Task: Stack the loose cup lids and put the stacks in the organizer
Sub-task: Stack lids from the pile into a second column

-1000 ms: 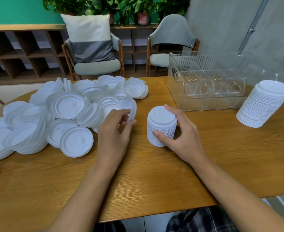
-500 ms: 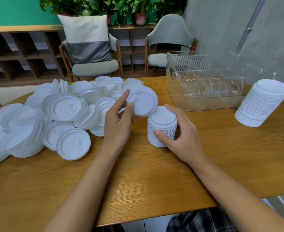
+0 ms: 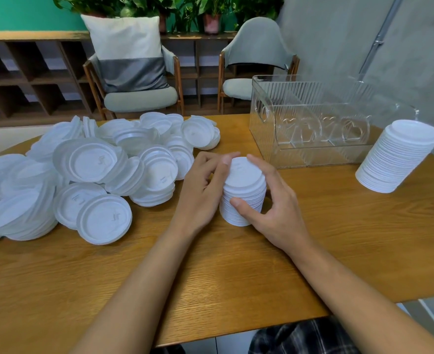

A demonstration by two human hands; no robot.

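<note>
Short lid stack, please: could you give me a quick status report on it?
Left grip and right grip both round the short lid stack, upright on the table. Organizer empty, tall stack beside it. Loose lids piled left; nothing blocking.

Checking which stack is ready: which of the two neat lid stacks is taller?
The free-standing stack right of the clear organizer. It is clearly taller than the short stack held between the left hand and right hand.
</note>
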